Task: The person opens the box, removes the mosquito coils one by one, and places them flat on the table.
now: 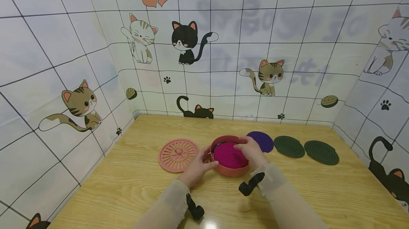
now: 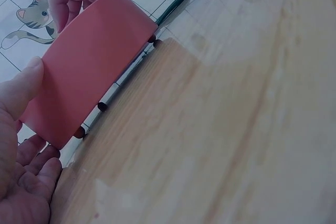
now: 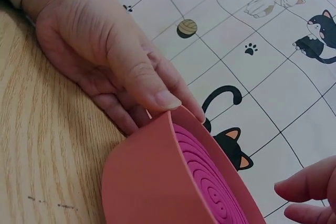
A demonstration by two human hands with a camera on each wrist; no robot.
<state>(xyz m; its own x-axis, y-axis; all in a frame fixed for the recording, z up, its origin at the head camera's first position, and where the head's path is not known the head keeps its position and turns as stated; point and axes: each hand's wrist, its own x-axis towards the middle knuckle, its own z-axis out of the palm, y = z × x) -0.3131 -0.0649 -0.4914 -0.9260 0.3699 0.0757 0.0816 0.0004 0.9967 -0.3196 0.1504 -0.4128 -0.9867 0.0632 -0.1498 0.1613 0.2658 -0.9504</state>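
Observation:
A round coral-red mosquito coil holder stands between the two hands, a magenta mosquito coil lying inside it. The left hand grips the holder's left side, thumb on the front wall and fingers round the far side. On the right rim, the right hand pinches the wall between thumb and fingers. Small dark feet show under the holder in the left wrist view, close over the tabletop. Some dark material shows inside at the coil's left edge.
The slotted pink lid lies left of the holder. A purple coil lies behind the right hand, and two dark green coils sit farther right. Walls with a printed cat cloth border the wooden table.

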